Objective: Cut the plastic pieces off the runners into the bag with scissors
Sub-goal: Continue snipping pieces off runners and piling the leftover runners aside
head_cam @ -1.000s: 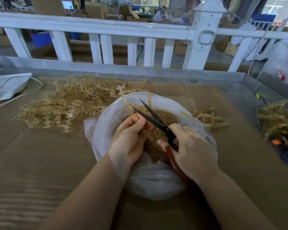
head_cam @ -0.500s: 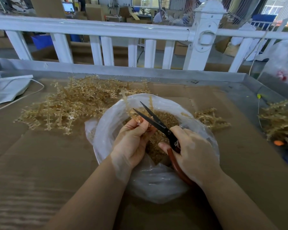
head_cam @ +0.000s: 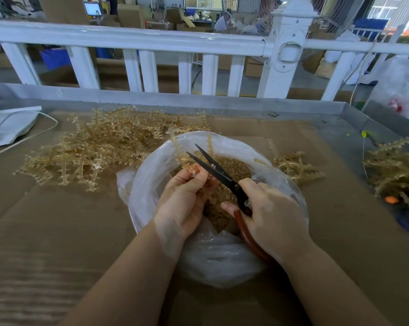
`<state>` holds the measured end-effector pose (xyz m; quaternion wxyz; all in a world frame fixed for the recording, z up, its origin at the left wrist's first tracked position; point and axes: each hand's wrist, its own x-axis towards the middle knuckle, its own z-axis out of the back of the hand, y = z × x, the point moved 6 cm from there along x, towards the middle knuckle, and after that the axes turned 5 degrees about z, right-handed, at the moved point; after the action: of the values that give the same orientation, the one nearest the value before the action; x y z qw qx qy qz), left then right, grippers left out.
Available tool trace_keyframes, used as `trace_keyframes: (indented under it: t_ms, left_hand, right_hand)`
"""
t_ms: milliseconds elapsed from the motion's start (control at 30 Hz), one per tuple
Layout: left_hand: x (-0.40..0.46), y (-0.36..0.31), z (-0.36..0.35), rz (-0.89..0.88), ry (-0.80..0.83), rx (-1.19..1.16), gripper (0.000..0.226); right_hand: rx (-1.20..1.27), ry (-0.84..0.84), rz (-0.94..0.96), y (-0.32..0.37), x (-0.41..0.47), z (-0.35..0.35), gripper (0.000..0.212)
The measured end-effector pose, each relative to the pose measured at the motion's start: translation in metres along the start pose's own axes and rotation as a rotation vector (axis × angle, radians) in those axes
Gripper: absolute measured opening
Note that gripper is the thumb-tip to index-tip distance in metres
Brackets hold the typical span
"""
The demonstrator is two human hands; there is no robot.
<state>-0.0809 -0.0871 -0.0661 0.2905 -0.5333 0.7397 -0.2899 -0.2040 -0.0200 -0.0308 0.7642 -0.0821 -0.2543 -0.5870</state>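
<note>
Hands (head_cam: 187, 198) with runner (head_cam: 178, 149), scissors (head_cam: 218, 172) over bag (head_cam: 149, 175)

Both forearms come up from the near edge of the table bare from elbow to wrist, with no sleeve in sight. The left hand (head_cam: 183, 203) has no glove, ring, or band on it that I can see. The right hand (head_cam: 273, 216) is just as plain, and its wrist carries no watch or strap. Nails look short and unpainted, though they are small in view.
</note>
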Motion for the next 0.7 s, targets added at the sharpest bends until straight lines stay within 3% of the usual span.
trace_keyframes:
  t_ms: [367,533,700]
  left_hand:
    - [0.002,0.002,0.001,0.013,-0.001,-0.010,0.013]
    - [0.001,0.001,0.002,0.034,-0.044,-0.046,0.011]
    - [-0.001,-0.002,-0.001,0.024,-0.041,-0.049,0.016]
  right_hand:
    - [0.072,-0.002,0.012,0.000,0.000,0.000,0.044]
    - [0.091,-0.095,0.049,0.004,-0.003,0.010,0.039]
    - [0.395,-0.226,-0.196,-0.014,0.001,0.027,0.018]
